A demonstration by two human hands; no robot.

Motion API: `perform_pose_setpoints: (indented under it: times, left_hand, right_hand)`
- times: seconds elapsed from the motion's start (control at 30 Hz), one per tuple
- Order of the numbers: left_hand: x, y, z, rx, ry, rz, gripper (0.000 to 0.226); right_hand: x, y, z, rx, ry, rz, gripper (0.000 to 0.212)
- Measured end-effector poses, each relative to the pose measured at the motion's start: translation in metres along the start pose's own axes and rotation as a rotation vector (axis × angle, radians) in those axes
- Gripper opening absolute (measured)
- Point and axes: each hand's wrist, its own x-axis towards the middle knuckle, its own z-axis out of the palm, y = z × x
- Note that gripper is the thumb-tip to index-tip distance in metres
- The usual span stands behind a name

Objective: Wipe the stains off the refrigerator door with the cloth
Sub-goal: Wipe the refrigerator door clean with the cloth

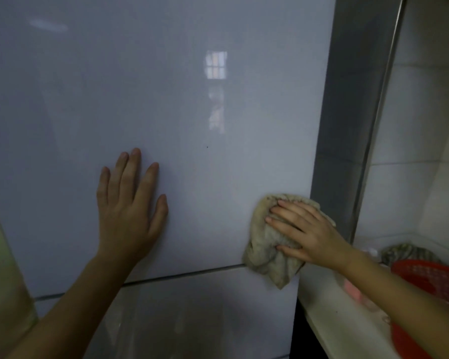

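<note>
Beside cloth [267, 244] and refrigerator door [166, 99], red basket [430, 275] on counter [329, 307].

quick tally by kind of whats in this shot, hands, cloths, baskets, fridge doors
Bare hands: 2, the left hand flat on the door, the right hand pressing the cloth
Cloths: 2, the crumpled beige cloth and a striped grey rag behind the basket
Baskets: 1, the red plastic mesh basket
Door panels: 2, the glossy pale grey refrigerator door and the lower panel
Total: 7

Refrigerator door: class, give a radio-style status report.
Left hand flat on refrigerator door, empty. Right hand pressing cloth near door's right edge. Tiny speck remains. Nothing blocking.
</note>
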Motion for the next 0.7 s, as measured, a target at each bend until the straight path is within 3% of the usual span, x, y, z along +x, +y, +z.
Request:
perform_pose_setpoints:
  times: [0.37,0.5,0.7]
  left_hand:
    - [0.030,-0.005,-0.016,0.030,0.033,-0.020,0.052]
    - [0.038,-0.010,-0.021,0.044,0.040,-0.036,0.052]
    - [0.041,-0.028,-0.033,0.065,0.006,-0.038,0.052]
  right_hand:
    - [0.149,0.124,-0.090,-0.073,0.143,0.159,0.075]
    - [0.187,0.124,-0.100,-0.004,0.170,0.265,0.076]
    - [0.211,0.096,-0.090,0.077,0.192,0.229,0.078]
